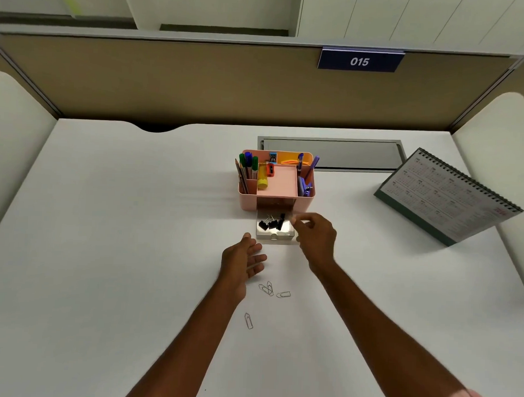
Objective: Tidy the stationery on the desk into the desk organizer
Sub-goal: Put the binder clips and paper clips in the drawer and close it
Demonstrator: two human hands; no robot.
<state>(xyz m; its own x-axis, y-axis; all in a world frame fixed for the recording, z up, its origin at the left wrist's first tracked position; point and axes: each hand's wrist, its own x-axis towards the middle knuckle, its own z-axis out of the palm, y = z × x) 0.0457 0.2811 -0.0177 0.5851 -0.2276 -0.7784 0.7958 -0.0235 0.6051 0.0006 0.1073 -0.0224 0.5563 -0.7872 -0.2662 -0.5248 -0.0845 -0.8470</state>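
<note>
Pink organizer [248,202] on white desk [105,222], drawer [275,235] pulled out in front, black binder clips [272,223] inside. Right hand [314,234] at drawer's right edge, fingertips pinched together over it; whether they grip anything cannot tell. Left hand [243,261] just near side of drawer, released, fingers spread, palm empty. Paper clips [274,290] loose on desk near side of drawer, beside left wrist; one more paper clip [248,320] nearer still. Calendar [451,199] right of organizer.

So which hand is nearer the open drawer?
Right. The right hand hovers at the drawer's right edge; the left hand is open just below its front-left corner.
</note>
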